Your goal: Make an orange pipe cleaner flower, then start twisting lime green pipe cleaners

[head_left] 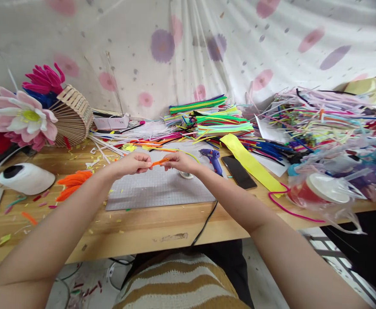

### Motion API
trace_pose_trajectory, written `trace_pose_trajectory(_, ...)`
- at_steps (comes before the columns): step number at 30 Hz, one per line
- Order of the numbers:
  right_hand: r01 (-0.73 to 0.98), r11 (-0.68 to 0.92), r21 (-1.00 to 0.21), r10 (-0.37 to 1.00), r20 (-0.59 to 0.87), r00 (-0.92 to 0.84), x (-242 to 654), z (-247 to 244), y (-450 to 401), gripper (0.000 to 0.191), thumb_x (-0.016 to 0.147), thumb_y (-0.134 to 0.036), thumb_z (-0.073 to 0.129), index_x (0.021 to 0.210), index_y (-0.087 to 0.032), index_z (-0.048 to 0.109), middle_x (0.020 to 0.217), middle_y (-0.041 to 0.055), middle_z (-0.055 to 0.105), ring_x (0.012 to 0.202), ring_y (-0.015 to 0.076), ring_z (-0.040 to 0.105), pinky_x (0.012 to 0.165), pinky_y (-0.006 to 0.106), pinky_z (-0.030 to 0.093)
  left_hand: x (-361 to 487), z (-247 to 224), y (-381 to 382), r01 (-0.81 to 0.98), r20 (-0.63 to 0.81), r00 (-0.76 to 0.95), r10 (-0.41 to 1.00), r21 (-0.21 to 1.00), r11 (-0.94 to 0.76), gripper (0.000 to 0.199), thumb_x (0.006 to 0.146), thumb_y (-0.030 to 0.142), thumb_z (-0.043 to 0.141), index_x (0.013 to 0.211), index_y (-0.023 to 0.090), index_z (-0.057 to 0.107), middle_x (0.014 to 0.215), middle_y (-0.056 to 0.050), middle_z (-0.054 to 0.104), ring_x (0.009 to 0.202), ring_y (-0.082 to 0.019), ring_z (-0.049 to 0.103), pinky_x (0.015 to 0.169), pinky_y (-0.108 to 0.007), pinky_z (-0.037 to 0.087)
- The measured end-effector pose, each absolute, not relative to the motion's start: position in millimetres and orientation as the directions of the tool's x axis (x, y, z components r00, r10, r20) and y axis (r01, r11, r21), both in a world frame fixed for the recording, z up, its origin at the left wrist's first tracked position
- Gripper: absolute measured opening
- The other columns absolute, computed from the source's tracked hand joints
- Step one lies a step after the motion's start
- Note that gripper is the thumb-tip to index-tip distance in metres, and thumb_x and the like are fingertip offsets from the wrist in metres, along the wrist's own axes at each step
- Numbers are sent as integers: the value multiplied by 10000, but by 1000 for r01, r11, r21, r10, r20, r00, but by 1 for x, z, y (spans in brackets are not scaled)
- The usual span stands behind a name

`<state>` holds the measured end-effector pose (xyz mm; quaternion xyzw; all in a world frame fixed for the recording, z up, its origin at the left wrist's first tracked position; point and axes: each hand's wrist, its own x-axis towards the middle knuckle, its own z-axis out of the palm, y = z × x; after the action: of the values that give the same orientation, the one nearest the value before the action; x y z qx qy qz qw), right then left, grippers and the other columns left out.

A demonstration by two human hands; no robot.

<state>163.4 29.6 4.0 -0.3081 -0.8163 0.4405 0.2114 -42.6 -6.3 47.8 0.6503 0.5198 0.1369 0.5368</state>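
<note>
I see two hands, and between them there is one short orange fuzzy strip (158,162), as far as I can count. The left hand (135,165) is pinching its left end between thumb and fingers, and the right hand (179,162) is pinching the other end in the same way. So the strip is stretched between both hands, above one grey cutting mat (162,195), which lies on the wooden surface (142,229).

Near the right forearm I count one purple glue gun (211,158), then one dark phone (239,171) just beside it, then one yellow ribbon (252,161). Farther to the right is one lidded cup (323,189), inside clear plastic, with one magenta cord (287,209) near it. One small round object (186,175) is partly hidden by the right wrist, so I cannot name it.

On the left side I count one white spool (30,178) lying on its side and one bunch of orange petals (73,185) beside the left forearm; its petals overlap, and I cannot count them exactly. Behind is one pale pink flower (43,118) with a yellow centre. Toward the curtain (110,43) lie many coloured fuzzy sticks (223,124), too many to count.
</note>
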Motion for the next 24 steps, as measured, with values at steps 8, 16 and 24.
trace_pose_trajectory(8,484,791,-376,588,246,-771,159,40,39,173,785,-210,519,766,-151,680,712,39,636,711,131,515,626,235,321,-34,53,-6,853,-298,249,921,518,-63,141,661,317,552,624,181,553,511,14,491,464,-103,387,462,-226,235)
trace_pose_trajectory(16,530,747,-402,662,365,-655,147,2,14,236,856,-258,447,873,-149,656,803,61,657,746,128,524,695,239,336,-35,41,-7,969,-160,74,984,244,-33,184,719,374,498,699,208,576,740,-54,616,677,-187,519,543,-262,272)
trace_pose_trajectory(24,443,508,-738,834,294,-467,138,1,8,191,810,-253,499,733,-149,640,594,-13,591,564,71,462,575,199,303,-25,39,-11,983,-49,-31,998,177,40,220,765,368,423,745,210,575,754,-64,610,712,-208,544,561,-277,308)
